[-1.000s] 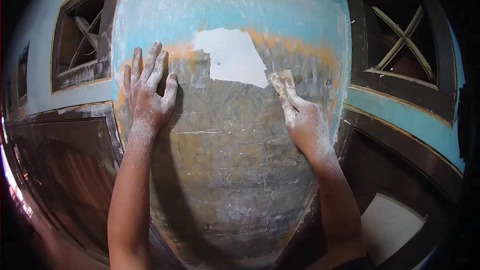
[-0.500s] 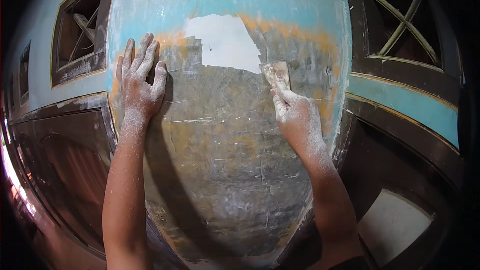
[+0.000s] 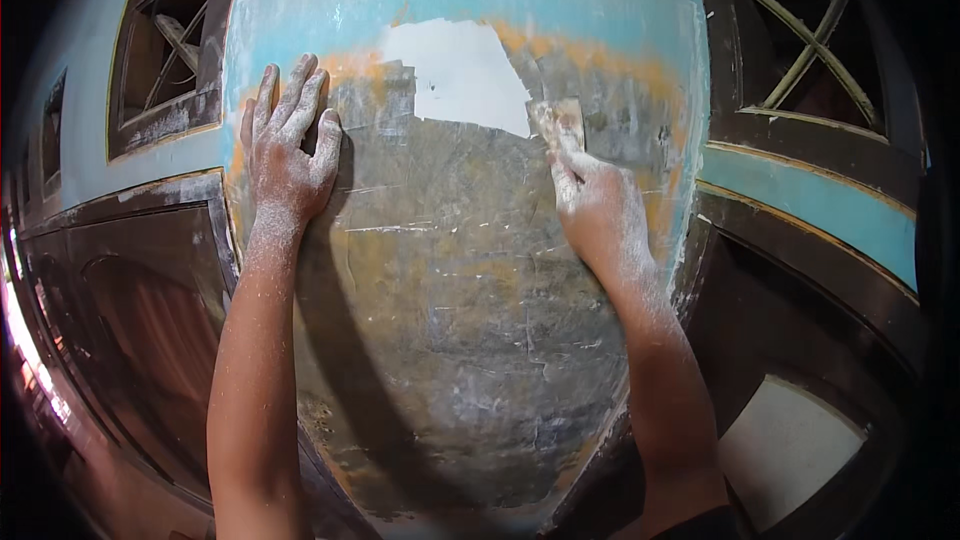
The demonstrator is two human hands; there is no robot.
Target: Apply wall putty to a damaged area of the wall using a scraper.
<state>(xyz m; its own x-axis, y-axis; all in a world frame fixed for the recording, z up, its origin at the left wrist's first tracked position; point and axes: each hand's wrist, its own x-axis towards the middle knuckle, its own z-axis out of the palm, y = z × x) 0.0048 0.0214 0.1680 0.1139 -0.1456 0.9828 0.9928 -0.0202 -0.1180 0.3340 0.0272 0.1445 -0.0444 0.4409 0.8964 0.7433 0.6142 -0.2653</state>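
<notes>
In front of me stands a wall (image 3: 450, 290), its lower part scraped to patchy grey and brown, its top still turquoise, with orange patches between. A smooth white patch (image 3: 465, 80) with ragged edges lies in its upper middle. My right hand (image 3: 598, 195), dusted white, grips a putty knife (image 3: 560, 122) by its lower end. The whitish, smeared blade rests against the wall beside the patch's lower right corner. My left hand (image 3: 292, 145) is pressed flat on the wall left of the patch, fingers spread, holding nothing. White powder coats both hands and forearms.
Dark wooden frames flank the wall: a window opening with crossed bars (image 3: 815, 45) at right, another opening (image 3: 170, 50) at left. Below them are a dark panelled door (image 3: 150, 320) at left and a pale board (image 3: 792, 452) at lower right.
The putty knife and my right hand have shifted slightly up along the patch's right edge. My left hand stays on the wall; the whole view has moved a little.
</notes>
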